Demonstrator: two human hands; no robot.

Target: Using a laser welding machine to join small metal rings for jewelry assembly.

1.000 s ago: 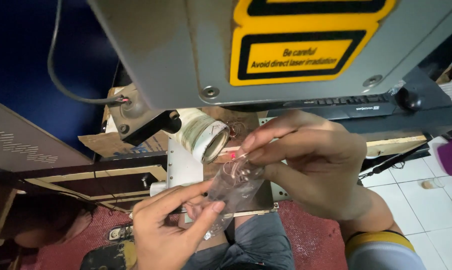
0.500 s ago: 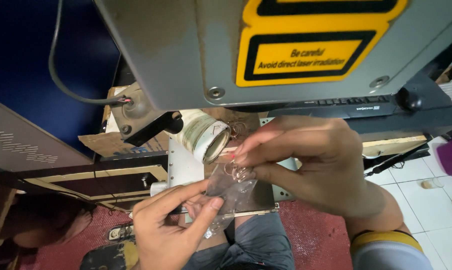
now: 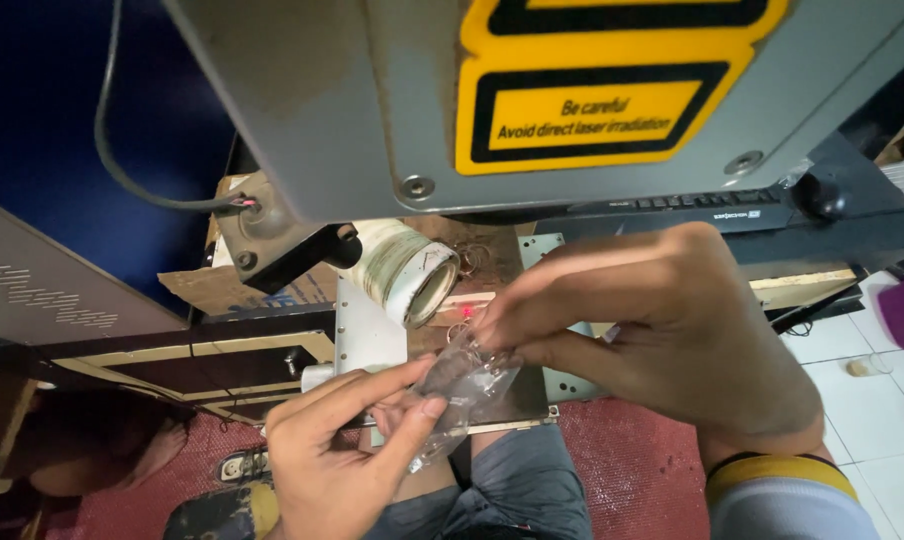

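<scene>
A small clear plastic bag hangs between my two hands, below a grey laser machine head. My left hand pinches the bag's lower left edge with thumb and forefinger. My right hand comes in from the right, its fingertips closed on the bag's top by a small thin ring. A round white lens barrel juts from the machine just above the bag. A red light dot shows on the metal work plate.
The grey machine housing with a yellow-and-black warning label fills the top. A black cable runs to its left side. Wooden frames sit at left. Red floor mat and white tiles lie below.
The view has risen slightly. My right hand's fingertips have closed in on the bag's top, and the bag has shifted a little lower. My left hand keeps its grip.
</scene>
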